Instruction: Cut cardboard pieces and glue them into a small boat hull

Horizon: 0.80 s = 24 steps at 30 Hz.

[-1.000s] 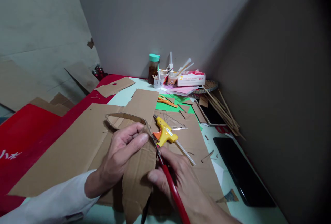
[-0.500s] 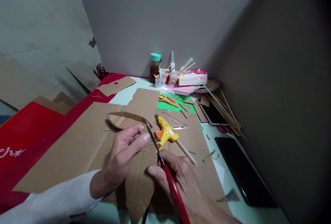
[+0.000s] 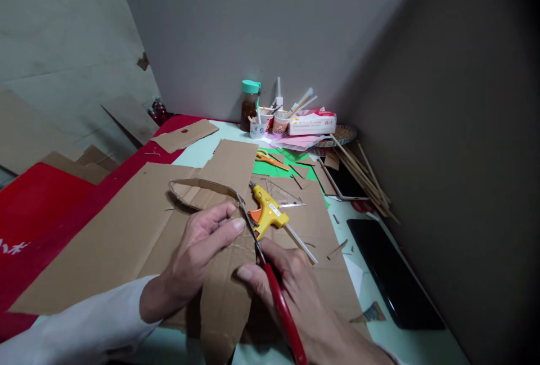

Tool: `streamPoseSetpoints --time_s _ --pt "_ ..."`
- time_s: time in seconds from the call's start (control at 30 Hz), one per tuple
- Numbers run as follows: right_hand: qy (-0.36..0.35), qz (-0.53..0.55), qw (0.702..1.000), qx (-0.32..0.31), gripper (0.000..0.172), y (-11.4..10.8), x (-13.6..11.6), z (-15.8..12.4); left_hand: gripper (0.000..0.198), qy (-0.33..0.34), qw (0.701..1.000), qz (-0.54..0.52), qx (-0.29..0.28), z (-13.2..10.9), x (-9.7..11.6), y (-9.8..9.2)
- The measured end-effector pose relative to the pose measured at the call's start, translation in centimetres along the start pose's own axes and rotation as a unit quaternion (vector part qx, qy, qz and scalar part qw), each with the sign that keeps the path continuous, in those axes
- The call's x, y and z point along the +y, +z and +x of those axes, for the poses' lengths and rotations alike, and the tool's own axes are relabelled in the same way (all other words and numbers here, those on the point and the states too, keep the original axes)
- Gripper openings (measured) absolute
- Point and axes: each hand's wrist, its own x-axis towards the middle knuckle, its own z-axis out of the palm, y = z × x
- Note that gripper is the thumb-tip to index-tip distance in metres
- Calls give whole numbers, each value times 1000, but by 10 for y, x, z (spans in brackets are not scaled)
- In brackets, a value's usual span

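The left hand (image 3: 198,252) is closing its thumb and fingers on the upper edge of a cardboard piece (image 3: 219,303), which is hanging low in front of the person, above a big cardboard sheet (image 3: 105,241) on the table. The right hand (image 3: 295,292) is gripping the red scissors (image 3: 280,309) firmly, and their blades are biting into the piece just beside the left fingertips, where a narrow curved strip (image 3: 198,185) is bending away. A yellow glue gun (image 3: 268,216) is lying just behind the blades, near a clear triangle ruler (image 3: 287,196).
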Motion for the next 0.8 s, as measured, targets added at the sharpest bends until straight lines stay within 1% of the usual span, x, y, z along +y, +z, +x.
streamPoseSetpoints --time_s 0.2,0.3,0.43,0.6,0.8 --pt "3 -15 1000 3 40 2 5 1 29 4 1000 -25 7 0 -8 -1" --pt "-2 -28 1000 -8 36 0 3 3 28 -10 999 -34 -10 1 -11 -1" --pt "1 -37 999 -23 35 -4 -1 4 24 -26 999 -31 -36 1 -9 1" --pt "-1 -40 999 7 32 -1 2 3 27 -33 998 -42 -29 -1 -10 2" --pt "13 -44 999 18 38 2 3 2 27 -24 999 -37 -27 2 -11 2"
